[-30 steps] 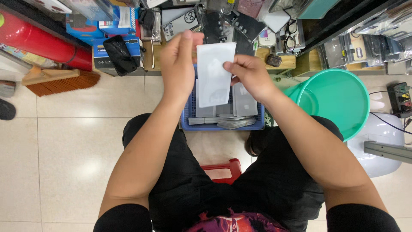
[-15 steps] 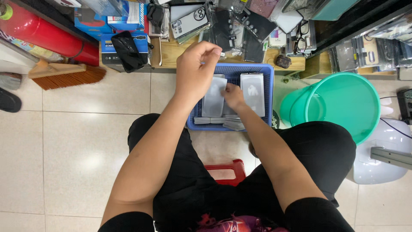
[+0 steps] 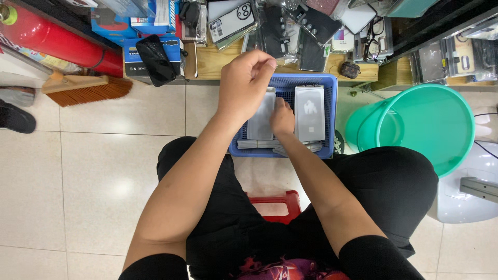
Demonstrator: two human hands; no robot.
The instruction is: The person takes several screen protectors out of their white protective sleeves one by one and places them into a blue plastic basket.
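Packets, flat and grey, fill blue basket; right hand reaches among them, grip hidden. Left hand, fingers pinched, hovers above. Best lift packets singly.

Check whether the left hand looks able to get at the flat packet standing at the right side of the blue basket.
Probably yes. The left hand is raised just above the blue basket, and the flat packet shows uncovered; the right hand sits beside it in the basket, not over it.
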